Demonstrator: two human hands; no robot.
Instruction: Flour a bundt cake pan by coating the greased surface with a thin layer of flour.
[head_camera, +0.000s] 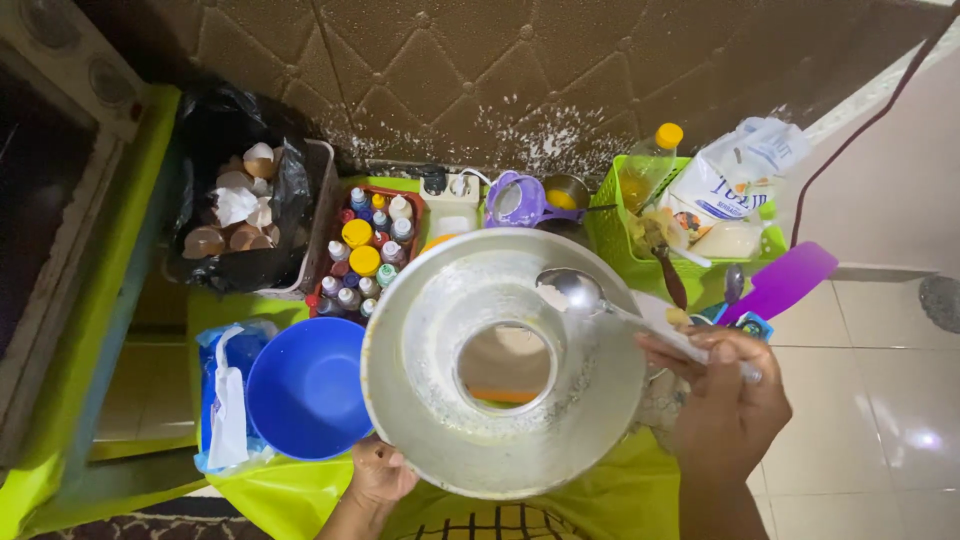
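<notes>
My left hand (378, 472) grips the lower rim of a round metal ring-shaped cake pan (425, 380), held tilted toward me with its centre tube open. White flour dusts the pan's inside. My right hand (725, 400) holds a metal spoon (580, 292) by its handle, and the bowl of the spoon, carrying a little white flour, hangs over the pan's upper right rim.
A blue bowl (300, 390) sits left of the pan on a green-yellow cloth (620, 500). Behind are a tray of small colouring bottles (365, 250), a bin of eggshells (245, 215), a green basket (610, 235) with an oil bottle (645, 165) and flour bag (735, 180), and a purple spatula (785, 282).
</notes>
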